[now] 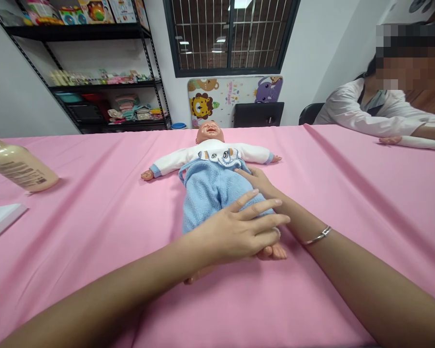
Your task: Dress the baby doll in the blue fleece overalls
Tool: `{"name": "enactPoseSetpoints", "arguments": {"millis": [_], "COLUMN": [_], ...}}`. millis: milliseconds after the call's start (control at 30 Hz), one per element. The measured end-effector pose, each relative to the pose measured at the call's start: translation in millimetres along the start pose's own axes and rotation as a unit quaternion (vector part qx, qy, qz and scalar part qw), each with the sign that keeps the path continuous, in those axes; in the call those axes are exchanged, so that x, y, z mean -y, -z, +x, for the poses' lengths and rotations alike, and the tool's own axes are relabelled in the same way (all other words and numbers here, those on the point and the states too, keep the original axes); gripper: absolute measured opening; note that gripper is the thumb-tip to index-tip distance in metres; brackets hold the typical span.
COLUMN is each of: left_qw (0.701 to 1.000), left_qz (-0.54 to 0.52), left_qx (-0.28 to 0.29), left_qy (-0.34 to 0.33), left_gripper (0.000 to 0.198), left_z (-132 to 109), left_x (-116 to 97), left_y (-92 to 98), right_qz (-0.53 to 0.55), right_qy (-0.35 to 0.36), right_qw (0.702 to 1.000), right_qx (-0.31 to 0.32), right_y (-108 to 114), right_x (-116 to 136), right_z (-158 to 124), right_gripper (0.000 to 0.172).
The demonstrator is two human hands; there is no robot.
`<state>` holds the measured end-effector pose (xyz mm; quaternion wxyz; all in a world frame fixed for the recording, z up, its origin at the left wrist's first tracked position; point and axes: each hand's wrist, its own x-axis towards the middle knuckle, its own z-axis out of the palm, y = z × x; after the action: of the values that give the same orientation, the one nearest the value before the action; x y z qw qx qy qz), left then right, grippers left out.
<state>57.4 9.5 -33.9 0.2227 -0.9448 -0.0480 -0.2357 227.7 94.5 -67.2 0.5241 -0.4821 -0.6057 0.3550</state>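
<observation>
A baby doll [210, 131] lies on its back, head away from me and arms spread. It wears a white top [181, 158] with blue cuffs and an animal face at the hem, plus fuzzy light-blue trousers [203, 193]. My left hand [244, 227] is over the doll's lower legs, its fingers spread and pointing right; whether the palm touches the trousers is hidden. At the doll's waist on the right side, my right hand [257, 181] rests with fingers stretched onto the trousers near the hem. The doll's bare feet [275, 251] show below my left hand.
Pink cloth [94, 217] with creases covers the table. A beige bottle [21, 166] and a white flat object [3, 220] are at left. Across the table on the right, a person in a white coat [369, 111] leans near another doll's arm [420, 142]. Shelves [76, 32] stand behind.
</observation>
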Motion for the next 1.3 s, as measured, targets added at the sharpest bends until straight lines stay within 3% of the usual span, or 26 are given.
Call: {"name": "enactPoseSetpoints", "arguments": {"millis": [200,300,400,467,533,567,700,767,867,933,1000,1100,1233,1300], "left_qw": [0.995,0.989,0.97,0.951,0.91,0.885,0.773,0.723,0.693,0.678,0.653,0.611,0.547,0.535], "left_qz": [-0.068,-0.122,-0.234,-0.293,-0.295,-0.276,-0.347,-0.408,-0.447,-0.432,-0.402,-0.413,-0.505,-0.518], "left_qx": [0.013,0.048,0.062,-0.007,-0.109,-0.126,-0.067,-0.034,-0.052,-0.112,-0.177,-0.216,-0.259,-0.27], "left_qy": [-0.076,-0.071,-0.011,0.095,0.27,0.352,0.526,0.556,0.563,0.585,0.617,0.64,0.615,0.61], "left_gripper": [0.021,0.018,0.03,0.043,0.047,0.044,0.049,0.05,0.042,0.035,0.031,0.034,0.048,0.046], "left_z": [-1.6,1.1,2.4,-4.9,-21.7,-32.6,-72.3,-80.5,-81.8,-82.0,-83.4,-84.0,-79.8,-78.0], "left_x": [-2.4,-5.4,9.2,33.7,64.9,80.0,115.9,118.8,117.5,117.0,116.0,111.2,103.2,101.1], "left_y": [3.0,5.7,12.6,14.3,10.0,5.9,-9.5,-11.3,-12.9,-18.2,-27.2,-40.2,-45.8,-44.0], "right_qz": [0.007,0.049,0.055,0.056,0.067,0.079,0.168,0.215,0.244,0.176,0.041,-0.078,0.063,0.096], "right_qy": [-0.047,-0.068,-0.077,-0.074,-0.073,-0.077,-0.114,-0.126,-0.127,-0.124,-0.119,-0.109,-0.074,-0.056], "right_qw": [0.988,0.984,0.987,0.989,0.989,0.988,0.978,0.968,0.961,0.976,0.992,0.987,0.994,0.993], "right_qx": [-0.15,-0.157,-0.128,-0.116,-0.111,-0.107,-0.055,-0.019,0.024,0.018,-0.029,-0.092,-0.052,-0.035], "right_y": [15.6,17.1,16.5,16.0,14.8,13.6,7.3,6.4,10.9,15.6,18.2,15.0,4.8,1.9], "right_x": [-27.9,-34.7,-36.0,-36.2,-36.3,-36.0,-31.3,-27.0,-20.9,-17.8,-15.7,-14.5,-15.3,-14.8], "right_z": [17.6,19.7,18.9,19.0,19.8,20.2,19.1,17.0,14.2,13.6,13.8,13.6,11.9,10.9], "right_gripper": [0.046,0.049,0.05,0.051,0.051,0.052,0.052,0.049,0.045,0.039,0.028,0.019,0.028,0.033]}}
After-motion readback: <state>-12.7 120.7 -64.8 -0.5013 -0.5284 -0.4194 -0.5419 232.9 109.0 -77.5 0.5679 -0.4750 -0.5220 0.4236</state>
